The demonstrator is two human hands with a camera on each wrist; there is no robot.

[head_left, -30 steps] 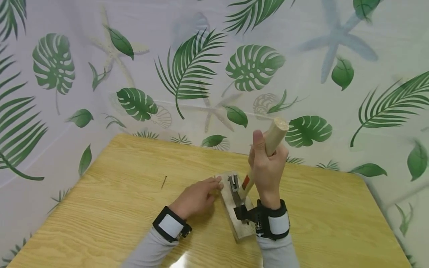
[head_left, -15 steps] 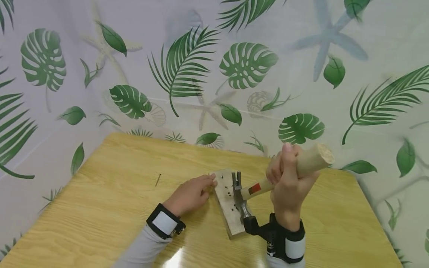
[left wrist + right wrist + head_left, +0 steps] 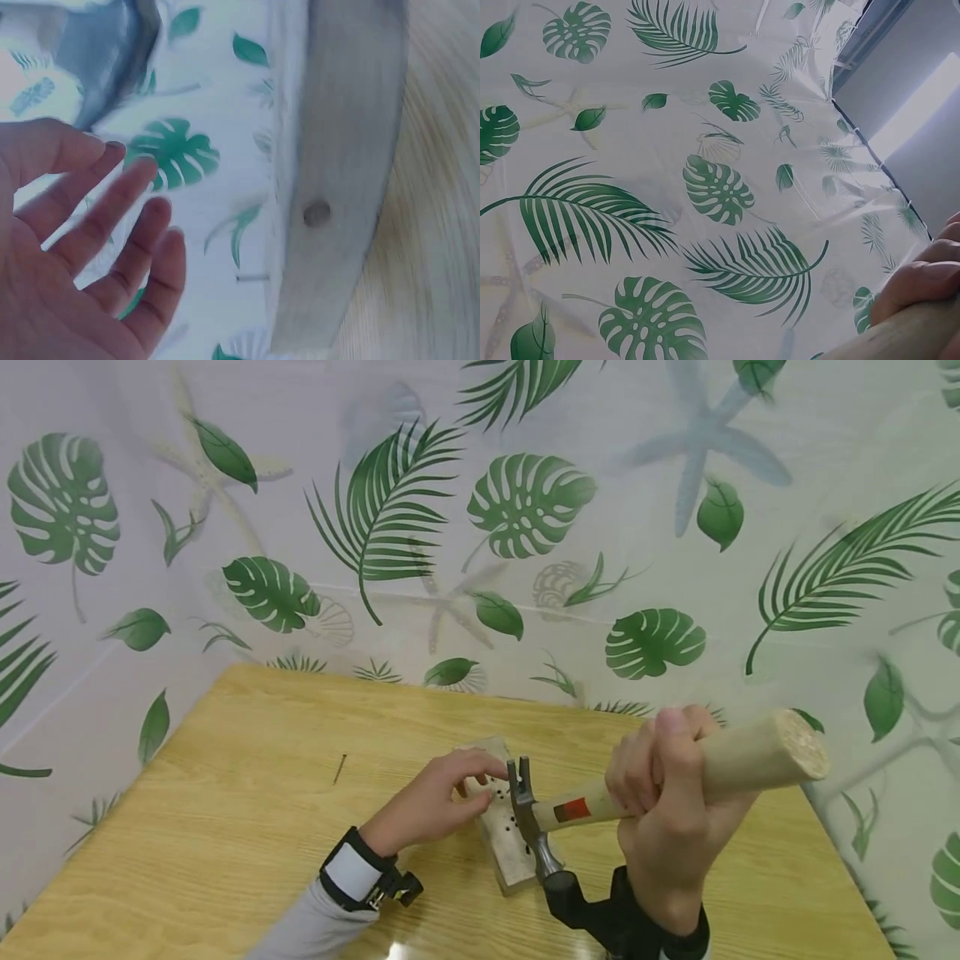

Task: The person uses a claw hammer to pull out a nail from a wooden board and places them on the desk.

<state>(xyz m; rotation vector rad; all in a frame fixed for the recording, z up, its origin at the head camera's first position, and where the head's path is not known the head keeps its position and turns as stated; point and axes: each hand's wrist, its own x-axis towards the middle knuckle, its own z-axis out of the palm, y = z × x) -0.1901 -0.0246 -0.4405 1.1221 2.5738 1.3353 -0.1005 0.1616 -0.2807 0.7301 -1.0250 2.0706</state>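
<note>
In the head view my right hand (image 3: 678, 827) grips a claw hammer by its thick wooden handle (image 3: 585, 808), fingers wrapped round it. The steel hammer head (image 3: 531, 818) hangs over the right side of a pale wooden block (image 3: 510, 864), which has several dark spots on top. My left hand (image 3: 431, 802) is over the block's far left part, fingers loosely extended. The left wrist view shows that hand (image 3: 90, 247) apart from the block's side (image 3: 337, 150), holding nothing. A thin nail (image 3: 251, 279) sticks out of the block there. The right wrist view catches only fingers (image 3: 922, 285) on the handle.
A loose nail (image 3: 340, 769) lies on the wood-grain table (image 3: 247, 793), left of my left hand. Behind the table hangs a white leaf-print curtain (image 3: 420, 635). Both wrists carry strapped cameras; the right one's black mount (image 3: 577, 906) is close to the hammer head.
My right hand has swung right and nearer with the hammer, its handle tipping lower to the right. My left hand has come off the block's left edge and moved over its top.
</note>
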